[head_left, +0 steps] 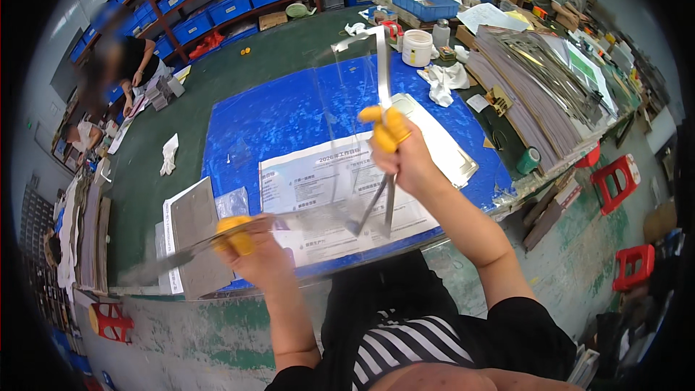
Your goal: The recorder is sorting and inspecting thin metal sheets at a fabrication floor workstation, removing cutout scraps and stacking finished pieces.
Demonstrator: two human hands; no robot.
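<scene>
Upright in my right hand [405, 156] is a bent silver metal strip [383, 65], its top turned to the left and its lower ends hanging over the printed sheet. Lower and to the left, my left hand [253, 246] is closed round a long thin grey strip [181, 257], smeared by motion. Yellow covers sit on fingers of both hands. Clear, film-like streaks show between the hands; whether they join the two strips, I cannot tell. Under them lies the printed sheet [326, 166] on a blue mat [253, 116]. A pale flat panel [434, 137] lies beyond my right wrist.
Grey sheets [194, 239] lie at the left table edge. At the right stand stacked panels with metal strips [528, 94]. A white tub [417, 48], crumpled cloth [443, 83] and green tape roll [528, 160] are nearby. Red stools [617, 182] stand on the floor. Other people work at far left and far right.
</scene>
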